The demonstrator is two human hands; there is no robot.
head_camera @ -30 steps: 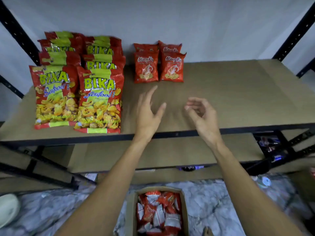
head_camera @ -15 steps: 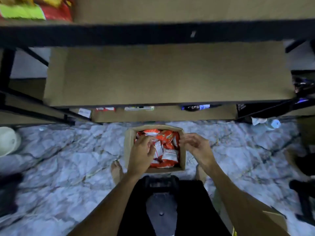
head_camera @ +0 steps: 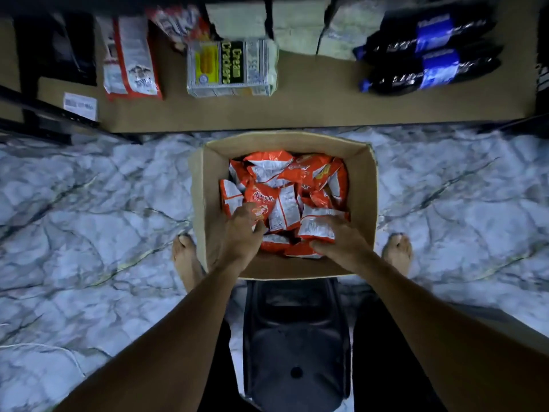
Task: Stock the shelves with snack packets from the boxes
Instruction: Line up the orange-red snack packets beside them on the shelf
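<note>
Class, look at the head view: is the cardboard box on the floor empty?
No, the box is filled with a heap of orange packets.

A black stool stands on the pale marble-veined floor; beyond the stool, a low brown shelf, dimly lit.

Setting: a small retail shop or its stockroom. Indicators: a low shelf carries grouped packaged goods, namely a Cream Crackers pack, dark packets with blue labels and a red and white bag. A cardboard box of orange snack packets stands on the marble-patterned floor.
</note>
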